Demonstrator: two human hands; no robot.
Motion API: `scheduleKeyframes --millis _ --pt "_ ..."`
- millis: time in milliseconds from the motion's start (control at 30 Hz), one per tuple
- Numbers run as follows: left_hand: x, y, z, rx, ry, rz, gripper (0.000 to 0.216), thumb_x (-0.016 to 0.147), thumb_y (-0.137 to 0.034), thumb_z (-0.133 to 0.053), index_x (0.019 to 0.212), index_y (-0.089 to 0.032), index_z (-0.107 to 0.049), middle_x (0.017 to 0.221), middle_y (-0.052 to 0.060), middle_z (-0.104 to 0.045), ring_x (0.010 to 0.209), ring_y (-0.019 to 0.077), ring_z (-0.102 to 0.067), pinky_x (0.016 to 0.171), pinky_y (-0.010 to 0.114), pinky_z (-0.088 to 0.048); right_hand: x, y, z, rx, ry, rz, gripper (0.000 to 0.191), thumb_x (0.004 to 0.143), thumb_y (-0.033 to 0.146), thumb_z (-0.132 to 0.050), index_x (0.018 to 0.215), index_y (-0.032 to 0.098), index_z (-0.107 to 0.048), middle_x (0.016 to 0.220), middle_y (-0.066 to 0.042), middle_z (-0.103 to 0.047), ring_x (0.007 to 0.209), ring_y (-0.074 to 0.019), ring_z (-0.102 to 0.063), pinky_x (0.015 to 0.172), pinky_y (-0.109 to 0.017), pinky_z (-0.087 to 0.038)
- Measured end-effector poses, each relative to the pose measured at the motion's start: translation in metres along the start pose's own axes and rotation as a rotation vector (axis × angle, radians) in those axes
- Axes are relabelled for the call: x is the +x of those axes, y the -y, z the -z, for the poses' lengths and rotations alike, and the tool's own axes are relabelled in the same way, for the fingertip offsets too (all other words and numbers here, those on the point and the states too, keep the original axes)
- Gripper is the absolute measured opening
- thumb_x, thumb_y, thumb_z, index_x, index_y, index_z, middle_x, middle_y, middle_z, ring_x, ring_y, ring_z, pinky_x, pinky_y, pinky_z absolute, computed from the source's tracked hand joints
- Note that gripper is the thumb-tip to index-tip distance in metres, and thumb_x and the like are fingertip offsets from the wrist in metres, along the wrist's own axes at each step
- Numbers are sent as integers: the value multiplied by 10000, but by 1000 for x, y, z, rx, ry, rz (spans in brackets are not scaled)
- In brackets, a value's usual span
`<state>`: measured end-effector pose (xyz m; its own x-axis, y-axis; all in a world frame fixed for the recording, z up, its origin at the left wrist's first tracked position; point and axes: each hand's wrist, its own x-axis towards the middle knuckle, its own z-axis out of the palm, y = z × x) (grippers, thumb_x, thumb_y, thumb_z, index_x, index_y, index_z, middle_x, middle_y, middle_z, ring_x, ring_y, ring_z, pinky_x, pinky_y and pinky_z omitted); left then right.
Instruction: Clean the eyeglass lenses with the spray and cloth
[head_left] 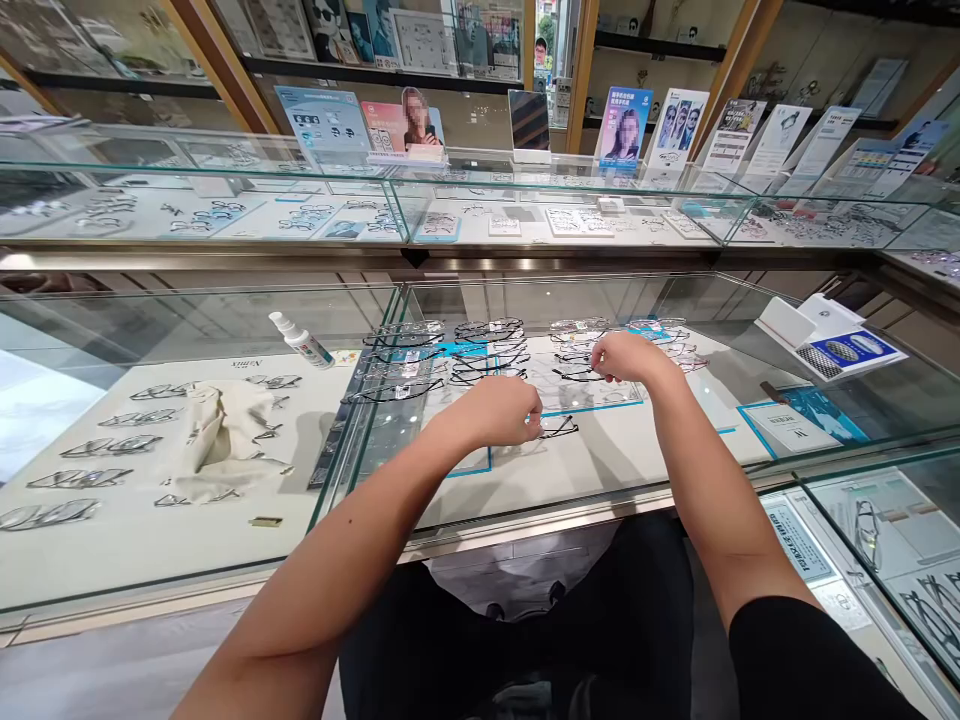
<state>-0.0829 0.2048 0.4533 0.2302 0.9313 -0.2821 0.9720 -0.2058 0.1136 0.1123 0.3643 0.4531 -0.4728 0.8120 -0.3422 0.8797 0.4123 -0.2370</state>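
Note:
My left hand (504, 410) is over the middle of the glass counter, its fingers closed on a dark pair of eyeglasses (559, 428). Most of that pair is hidden behind the hand; the thin temples stick out to the right. Farther back and to the right, my right hand (628, 357) has its fingers pinched at the end of another dark-framed pair of eyeglasses (576, 375), which belongs to a short column of frames. Left of it, more eyeglasses (489, 352) lie in a column, and a further column of eyeglasses (397, 388) sits beyond those.
A white spray bottle (301, 340) stands at the back left. On the left, a cream cloth (225, 440) lies inside the case among eyeglasses (81, 478). An open white box (832, 335) rests at the right. Behind runs a raised glass display case (480, 262) topped with upright cards.

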Motion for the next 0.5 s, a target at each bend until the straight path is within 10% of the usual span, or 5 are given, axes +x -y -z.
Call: scheduleKeyframes --millis 300,500 --pt "-1 8 5 -150 -228 104 361 995 -430 -537 859 -214 -793 827 97 -770 813 264 -677 656 355 -308 -19 -19 14 346 103 305 81 867 162 -662 829 208 -719 726 -6 -775 638 -157 -692 636 -277 -500" --pt "12 30 7 -804 -481 227 311 970 -448 -604 885 -197 -766 689 18 -616 673 177 -576 638 309 -331 -25 -3 6 666 -186 523 128 945 326 -693 937 200 -716 877 -62 -835 706 -188 -756 725 -311 -568"
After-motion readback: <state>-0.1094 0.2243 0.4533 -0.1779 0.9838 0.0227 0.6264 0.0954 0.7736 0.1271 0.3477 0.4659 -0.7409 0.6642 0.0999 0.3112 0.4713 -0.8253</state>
